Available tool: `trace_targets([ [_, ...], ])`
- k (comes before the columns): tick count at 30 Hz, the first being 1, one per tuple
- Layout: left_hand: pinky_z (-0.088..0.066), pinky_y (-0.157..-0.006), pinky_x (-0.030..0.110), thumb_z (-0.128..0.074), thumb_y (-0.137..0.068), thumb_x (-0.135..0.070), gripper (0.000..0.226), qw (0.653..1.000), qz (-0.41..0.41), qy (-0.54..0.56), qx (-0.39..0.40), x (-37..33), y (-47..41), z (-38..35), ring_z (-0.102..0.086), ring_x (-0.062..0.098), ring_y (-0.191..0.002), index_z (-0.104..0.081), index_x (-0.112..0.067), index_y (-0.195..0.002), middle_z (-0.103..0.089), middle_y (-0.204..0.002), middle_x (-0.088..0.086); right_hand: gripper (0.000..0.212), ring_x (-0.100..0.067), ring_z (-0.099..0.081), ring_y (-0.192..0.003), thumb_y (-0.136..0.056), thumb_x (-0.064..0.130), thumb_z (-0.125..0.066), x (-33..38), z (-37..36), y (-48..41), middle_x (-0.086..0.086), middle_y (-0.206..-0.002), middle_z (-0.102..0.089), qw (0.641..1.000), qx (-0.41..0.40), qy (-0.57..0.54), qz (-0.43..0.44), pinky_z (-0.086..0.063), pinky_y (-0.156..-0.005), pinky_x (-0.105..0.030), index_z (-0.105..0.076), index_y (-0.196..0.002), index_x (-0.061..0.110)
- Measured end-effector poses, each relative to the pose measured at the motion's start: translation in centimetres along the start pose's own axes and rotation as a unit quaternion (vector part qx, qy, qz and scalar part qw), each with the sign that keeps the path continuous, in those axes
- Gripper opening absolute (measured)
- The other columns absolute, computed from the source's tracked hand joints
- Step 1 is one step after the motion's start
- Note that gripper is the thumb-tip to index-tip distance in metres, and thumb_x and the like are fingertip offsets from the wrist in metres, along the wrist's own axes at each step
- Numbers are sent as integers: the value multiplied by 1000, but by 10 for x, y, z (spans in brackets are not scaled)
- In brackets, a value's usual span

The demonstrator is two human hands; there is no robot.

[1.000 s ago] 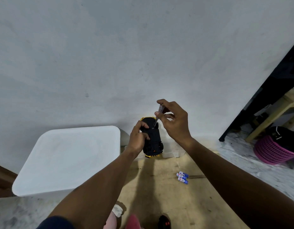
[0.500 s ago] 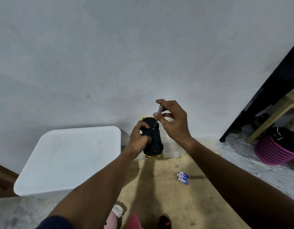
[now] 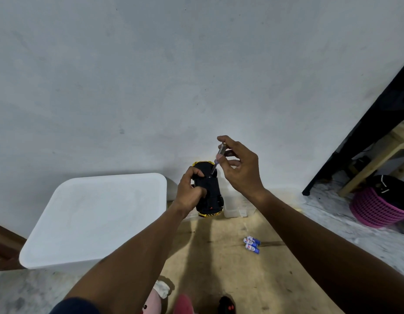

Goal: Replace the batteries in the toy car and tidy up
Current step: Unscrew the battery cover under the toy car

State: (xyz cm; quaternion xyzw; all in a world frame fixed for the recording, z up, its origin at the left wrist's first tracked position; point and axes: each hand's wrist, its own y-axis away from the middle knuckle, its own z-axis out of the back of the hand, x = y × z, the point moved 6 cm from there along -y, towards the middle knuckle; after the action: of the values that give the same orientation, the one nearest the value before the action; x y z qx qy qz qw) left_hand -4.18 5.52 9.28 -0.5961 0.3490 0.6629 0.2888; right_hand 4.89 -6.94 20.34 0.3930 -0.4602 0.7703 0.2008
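A black toy car (image 3: 210, 196) with gold trim is held upside down in the air, its black underside facing me. My left hand (image 3: 190, 192) grips it from the left side. My right hand (image 3: 239, 166) pinches a slim clear-handled screwdriver (image 3: 218, 160) between thumb and fingers, its tip resting on the car's underside near the far end. Three blue and white batteries (image 3: 252, 244) lie together on the brown cardboard on the floor, below and to the right of the car.
A white plastic tub lid (image 3: 94, 216) sits at the left. A small clear container (image 3: 232, 210) lies behind the car by the wall. A pink basket (image 3: 375, 207) and wooden table legs (image 3: 377, 164) stand at right. Toys (image 3: 182, 305) show at the bottom edge.
My right hand has turned the screwdriver slightly between its fingers; the car and my left hand stay in about the same place.
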Motion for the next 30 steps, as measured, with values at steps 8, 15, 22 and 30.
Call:
trace_targets([
  [8, -39, -47, 22, -48, -52, 3, 44, 1000, 4, 6, 4, -1, 2, -2, -47, 19, -61, -50, -22, -88, -56, -87, 3, 34, -18, -68, -85, -89, 2, -67, 5, -3, -2, -2, -95, -63, 1000, 4, 5, 13, -62, -65, -34, -67, -119, 18],
  [15, -38, -48, 23, -49, -54, 4, 43, 1000, 5, -1, 8, -2, 3, -2, -45, 20, -60, -50, -21, -89, -55, -81, 5, 40, -13, -69, -95, -94, 1, -60, 0, -6, -4, 0, -95, -63, 1000, 11, -6, -13, -61, -74, -27, -61, -130, 18],
  [22, -40, -48, 24, -50, -57, 7, 43, 1000, 5, -3, 4, -4, 2, -1, -47, 20, -63, -50, -22, -88, -56, -83, 3, 41, -16, -65, -89, -86, 2, -72, 3, -5, -2, -4, -96, -59, 1000, 5, -3, 1, -60, -65, -31, -66, -123, 19],
  [30, -39, -48, 22, -49, -66, 17, 44, 1000, 13, -5, 0, -4, 3, -3, -47, 20, -66, -50, -20, -91, -55, -90, 5, 58, -20, -69, -91, -94, -7, -56, -11, 1, -1, -3, -103, -65, 996, -16, -57, -64, -62, -76, -41, -49, -144, 22],
])
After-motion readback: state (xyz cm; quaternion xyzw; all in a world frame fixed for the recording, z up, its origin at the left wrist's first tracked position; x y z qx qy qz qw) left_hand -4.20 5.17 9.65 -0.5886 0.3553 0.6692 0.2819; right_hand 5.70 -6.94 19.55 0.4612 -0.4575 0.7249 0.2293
